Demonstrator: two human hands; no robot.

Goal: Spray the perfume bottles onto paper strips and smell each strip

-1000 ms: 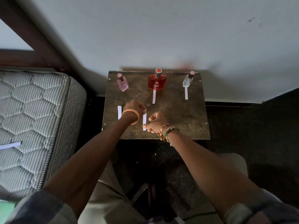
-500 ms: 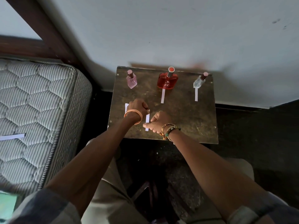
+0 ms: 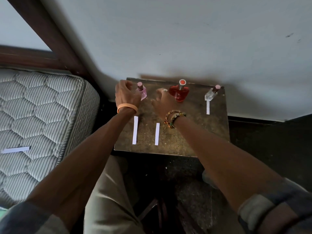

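Note:
Three perfume bottles stand along the back of a small brown table (image 3: 185,139): a pink bottle (image 3: 142,92) at the left, a red bottle (image 3: 179,92) in the middle, a clear bottle (image 3: 211,93) at the right. My left hand (image 3: 125,96) hovers just left of the pink bottle with fingers loosely curled, holding nothing. My right hand (image 3: 163,102) hangs between the pink and red bottles, fingers relaxed and empty. Two white paper strips (image 3: 135,130) (image 3: 157,133) lie near the front left. A third strip (image 3: 208,107) lies in front of the clear bottle.
A quilted mattress (image 3: 42,119) fills the left side, with another paper strip (image 3: 16,149) lying on it. A pale wall rises right behind the table. Dark floor lies to the right and in front. My knees sit under the table's front edge.
Both hands left the two front strips and moved up toward the back row, to either side of the pink bottle. The camera tilted and came closer.

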